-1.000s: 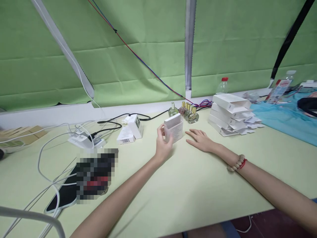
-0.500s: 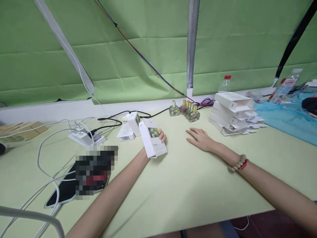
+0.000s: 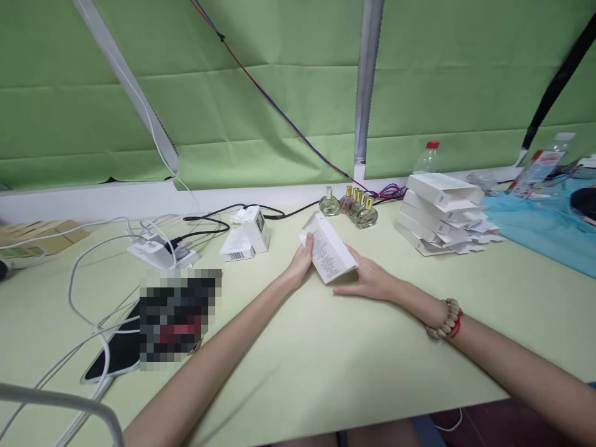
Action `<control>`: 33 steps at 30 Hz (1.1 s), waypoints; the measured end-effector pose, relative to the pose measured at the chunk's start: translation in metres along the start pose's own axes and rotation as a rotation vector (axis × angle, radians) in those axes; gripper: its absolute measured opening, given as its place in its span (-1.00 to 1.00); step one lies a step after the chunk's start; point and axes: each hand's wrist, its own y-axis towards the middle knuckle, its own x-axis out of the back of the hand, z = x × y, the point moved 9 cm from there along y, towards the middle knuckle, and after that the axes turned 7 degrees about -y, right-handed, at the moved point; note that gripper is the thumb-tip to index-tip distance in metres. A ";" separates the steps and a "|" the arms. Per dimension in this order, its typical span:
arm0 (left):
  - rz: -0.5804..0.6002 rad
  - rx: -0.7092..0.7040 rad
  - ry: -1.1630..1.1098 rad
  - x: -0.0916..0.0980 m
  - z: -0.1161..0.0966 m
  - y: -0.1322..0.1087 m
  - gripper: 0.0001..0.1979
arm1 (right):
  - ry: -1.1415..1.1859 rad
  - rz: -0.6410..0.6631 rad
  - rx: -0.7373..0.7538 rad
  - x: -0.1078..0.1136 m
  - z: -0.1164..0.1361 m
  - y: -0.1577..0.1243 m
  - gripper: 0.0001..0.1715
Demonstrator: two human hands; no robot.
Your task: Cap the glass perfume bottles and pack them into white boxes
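Here, the left hand (image 3: 298, 264) has its fingers gripping the white box (image 3: 328, 249) between the counter's (image 3: 288, 379) far and near edges, long axis slanting far-left to near-right; the right hand's (image 3: 372, 279) fingers are parted beside it.

White box (image 3: 329, 251); printed panel visible; held tilted

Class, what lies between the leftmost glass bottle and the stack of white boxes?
In the head view, a cluster of gold-capped bottles stands there, with tangled cables towards the wall.
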 end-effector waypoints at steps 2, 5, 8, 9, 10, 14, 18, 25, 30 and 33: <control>0.021 -0.040 0.059 -0.005 -0.001 -0.001 -0.42 | 0.070 -0.065 -0.085 0.002 -0.006 0.000 0.19; -0.038 -0.046 0.041 0.002 0.001 0.002 -0.50 | 0.253 -0.185 -0.139 0.010 -0.016 0.000 0.22; -0.091 -0.026 -0.001 0.010 0.003 0.004 -0.55 | 0.400 -0.179 -0.165 0.010 -0.023 0.001 0.04; -0.111 -0.029 -0.014 0.013 0.002 0.004 -0.52 | 0.415 -0.156 -0.175 0.008 -0.023 0.002 -0.07; -0.137 -0.038 -0.026 0.016 0.001 0.004 -0.45 | 0.423 -0.133 -0.183 0.006 -0.024 0.002 -0.18; -0.197 -0.078 -0.034 0.019 -0.005 -0.001 -0.09 | 0.487 -0.104 -0.264 0.002 -0.029 0.002 -0.39; -0.045 -0.103 0.068 0.002 -0.011 -0.005 -0.25 | 0.575 -0.147 -0.346 0.002 -0.037 0.001 -0.37; 0.133 -0.079 0.239 -0.018 -0.013 -0.013 -0.28 | 0.670 -0.286 -0.403 0.014 -0.043 0.000 -0.31; 0.188 -0.090 0.237 -0.022 -0.013 -0.018 -0.18 | 0.712 -0.203 -0.383 0.007 -0.035 0.001 -0.20; 0.221 -0.087 0.255 -0.025 -0.012 -0.019 -0.14 | 0.707 -0.183 -0.350 0.005 -0.032 0.002 -0.23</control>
